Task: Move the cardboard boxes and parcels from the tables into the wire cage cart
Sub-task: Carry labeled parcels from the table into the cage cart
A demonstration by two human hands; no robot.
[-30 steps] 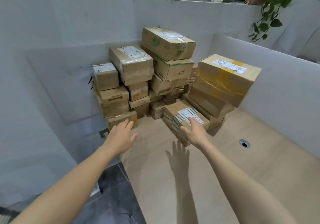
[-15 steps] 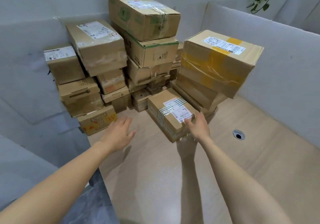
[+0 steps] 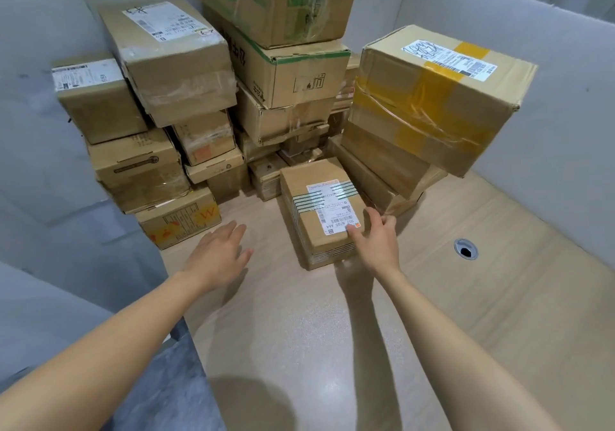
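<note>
Since a moment ago both arms have reached further in, and the pile of boxes (image 3: 199, 64) against the wall now fills more of the view. On the left, the left hand (image 3: 218, 257) hovers low over the table (image 3: 332, 347) with its fingers spread and straight, holding nothing; it sits near the orange-printed box (image 3: 179, 217) at the foot of the pile and a clear gap short of the small box (image 3: 319, 211) with striped tape. That small box lies flat on the table in front of the pile, its label facing up. The right hand (image 3: 376, 241) has arrived at its near right corner, thumb on the label and fingers curled round the right side, so it pinches that corner. To the right, a large yellow-taped box (image 3: 432, 98) overhangs its stack. The lift looks about to begin once the left hand closes on the box's left side; the cart is not in view.
</note>
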